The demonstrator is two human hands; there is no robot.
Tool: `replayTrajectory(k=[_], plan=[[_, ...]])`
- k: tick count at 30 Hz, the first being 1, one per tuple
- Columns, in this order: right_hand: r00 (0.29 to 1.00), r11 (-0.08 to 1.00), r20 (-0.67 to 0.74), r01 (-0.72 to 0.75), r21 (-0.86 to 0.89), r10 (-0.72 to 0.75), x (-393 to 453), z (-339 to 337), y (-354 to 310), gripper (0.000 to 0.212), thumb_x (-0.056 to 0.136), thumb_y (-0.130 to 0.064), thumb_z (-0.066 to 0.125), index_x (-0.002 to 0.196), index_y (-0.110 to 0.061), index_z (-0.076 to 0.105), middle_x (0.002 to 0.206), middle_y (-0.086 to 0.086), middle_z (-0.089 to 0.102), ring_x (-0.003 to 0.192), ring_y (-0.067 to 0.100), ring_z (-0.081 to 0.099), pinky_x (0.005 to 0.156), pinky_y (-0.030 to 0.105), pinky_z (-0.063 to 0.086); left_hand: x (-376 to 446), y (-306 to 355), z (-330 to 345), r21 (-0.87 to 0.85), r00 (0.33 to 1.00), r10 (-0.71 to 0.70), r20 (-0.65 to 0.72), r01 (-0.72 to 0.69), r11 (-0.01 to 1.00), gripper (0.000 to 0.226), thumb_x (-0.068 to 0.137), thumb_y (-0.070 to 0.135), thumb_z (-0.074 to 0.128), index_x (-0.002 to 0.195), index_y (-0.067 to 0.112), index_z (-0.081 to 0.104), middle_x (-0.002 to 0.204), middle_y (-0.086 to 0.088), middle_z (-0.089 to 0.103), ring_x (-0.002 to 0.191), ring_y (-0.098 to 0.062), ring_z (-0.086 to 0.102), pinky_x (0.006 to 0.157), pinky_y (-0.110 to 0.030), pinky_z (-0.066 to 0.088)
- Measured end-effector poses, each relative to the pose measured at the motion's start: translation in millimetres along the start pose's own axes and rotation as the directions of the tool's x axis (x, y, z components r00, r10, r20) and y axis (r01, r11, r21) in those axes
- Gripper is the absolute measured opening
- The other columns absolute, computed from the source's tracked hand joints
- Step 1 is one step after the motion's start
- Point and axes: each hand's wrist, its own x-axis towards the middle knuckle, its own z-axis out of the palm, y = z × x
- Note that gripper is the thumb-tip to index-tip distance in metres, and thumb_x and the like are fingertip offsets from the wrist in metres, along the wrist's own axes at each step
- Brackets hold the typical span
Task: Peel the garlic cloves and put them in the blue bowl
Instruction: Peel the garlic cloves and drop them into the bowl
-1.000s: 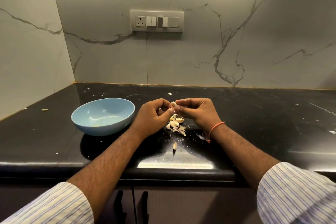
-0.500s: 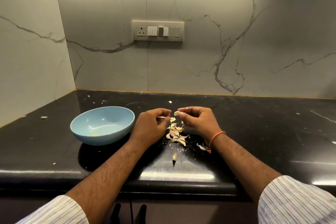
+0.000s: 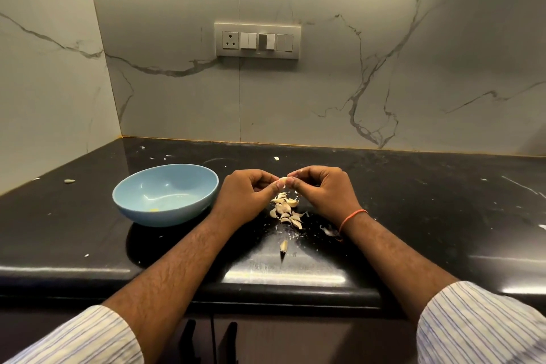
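While the bowl [image 3: 165, 194] sits at my left on the black counter [image 3: 428, 204], just beside my left hand [image 3: 246, 196], I see both hands meeting above the counter, fingertips together. Between them a clove [image 3: 283, 179] is pinched, left thumb and fingers on one end, right hand [image 3: 322, 192] on the other. Below it lies a pile of cloves and skins [image 3: 286, 210], one loose clove [image 3: 283, 245] nearer me.

Grey marble wall [image 3: 325, 97], switch panel [image 3: 257, 40], black countertop [image 3: 428, 210]
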Motion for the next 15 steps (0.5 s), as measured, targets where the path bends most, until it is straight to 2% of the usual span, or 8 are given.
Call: replayTrajectory(k=[3,10,15], plan=[[0.999,0.999,-0.006,0.041,-0.022,-0.041,-0.3,0.2,0.4,0.01,0.087,-0.024,0.087,0.094,-0.018,0.085,0.082,-0.01,0.08,0.078,0.001,0.076,0.07,0.014,0.055,0.9,-1.5,0.2,0.02,1.0,-0.006,0.005,0.006,1.0,0.021,0.093,0.035,0.079,0.106,0.019,0.082,0.087,0.011,0.08,0.079,0.001,0.075,0.076,-0.022,0.063],[0.996,0.995,0.027,0.091,-0.031,-0.09,-1.3,0.3,0.5,0.014,0.091,-0.023,0.083,0.104,-0.018,0.084,0.091,-0.01,0.081,0.085,0.001,0.076,0.075,0.016,0.058,-0.1,1.1,-3.5,-0.005,0.999,-0.016,0.037,0.017,1.0,0.016,0.095,0.029,0.077,0.107,0.02,0.083,0.083,0.013,0.079,0.074,0.005,0.072,0.068,-0.011,0.055],[0.995,0.992,0.038,0.095,-0.079,-0.092,-0.6,-3.5,0.8,0.01,0.091,-0.022,0.082,0.1,-0.016,0.085,0.086,-0.009,0.08,0.081,0.001,0.076,0.075,0.02,0.061,0.4,0.9,-2.0,0.047,0.995,-0.031,0.094,0.026,0.999,0.012,0.099,0.029,0.073,0.097,0.025,0.084,0.079,0.016,0.079,0.073,-0.002,0.074,0.075,-0.024,0.06]])
